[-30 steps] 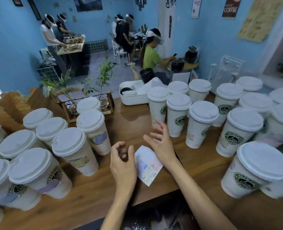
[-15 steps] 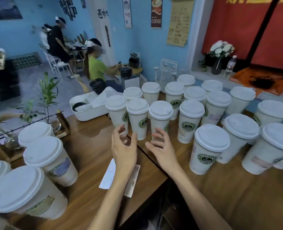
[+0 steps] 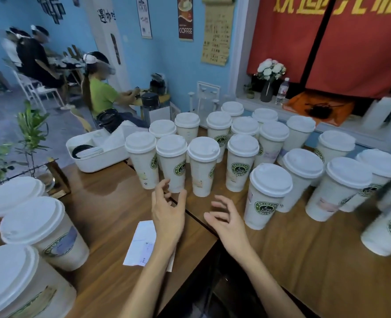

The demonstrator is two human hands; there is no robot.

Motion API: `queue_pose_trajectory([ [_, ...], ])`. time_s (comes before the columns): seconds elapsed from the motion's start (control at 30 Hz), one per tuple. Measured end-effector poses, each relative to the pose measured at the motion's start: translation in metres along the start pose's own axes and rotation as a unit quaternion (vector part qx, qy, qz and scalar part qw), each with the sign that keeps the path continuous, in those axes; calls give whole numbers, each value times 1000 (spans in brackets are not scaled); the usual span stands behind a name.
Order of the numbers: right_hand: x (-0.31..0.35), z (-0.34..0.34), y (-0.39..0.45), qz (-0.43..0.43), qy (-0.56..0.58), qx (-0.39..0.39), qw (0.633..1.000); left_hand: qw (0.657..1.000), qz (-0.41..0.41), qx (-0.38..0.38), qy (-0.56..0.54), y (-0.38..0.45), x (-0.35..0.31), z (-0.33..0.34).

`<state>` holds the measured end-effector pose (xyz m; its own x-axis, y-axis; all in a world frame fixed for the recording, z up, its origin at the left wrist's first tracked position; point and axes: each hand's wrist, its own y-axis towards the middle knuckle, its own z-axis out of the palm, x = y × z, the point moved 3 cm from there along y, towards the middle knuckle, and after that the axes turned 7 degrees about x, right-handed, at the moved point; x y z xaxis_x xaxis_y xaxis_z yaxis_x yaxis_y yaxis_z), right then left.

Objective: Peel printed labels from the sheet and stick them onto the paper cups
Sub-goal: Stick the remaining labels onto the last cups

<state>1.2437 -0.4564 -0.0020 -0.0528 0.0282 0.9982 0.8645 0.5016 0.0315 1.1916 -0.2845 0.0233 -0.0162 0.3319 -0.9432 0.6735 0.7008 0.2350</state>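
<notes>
Head view: label sheet [image 3: 141,243] below left hand's fingers [image 3: 164,191].

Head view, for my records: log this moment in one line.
left hand: open, empty | right hand: open, empty | white printed label sheet: flat on wooden table

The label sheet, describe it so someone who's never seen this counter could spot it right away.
Start at the wooden counter crowded with lidded cups. The label sheet lies flat near its front edge, partly under the left forearm. It is the only flat white paper there; everything around it stands upright.
</notes>
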Motion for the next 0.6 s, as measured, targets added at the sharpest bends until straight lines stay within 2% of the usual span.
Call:
queue_pose_trajectory([
  [0.2,-2,-41,-42,14,-4,-72,997,999,6,47,-8,-17,-5,33],
  [0.43,-1,-88,-71,-31,-28,-223,974,993,-8,115,-37,-30,-9,65],
  [0.53,-5,-102,-67,-39,-55,-271,960,981,4,187,-48,-39,-14,76],
  [0.6,-9,-104,-60,-26,-42,-240,970,963,20,264,-42,-49,-17,87],
])
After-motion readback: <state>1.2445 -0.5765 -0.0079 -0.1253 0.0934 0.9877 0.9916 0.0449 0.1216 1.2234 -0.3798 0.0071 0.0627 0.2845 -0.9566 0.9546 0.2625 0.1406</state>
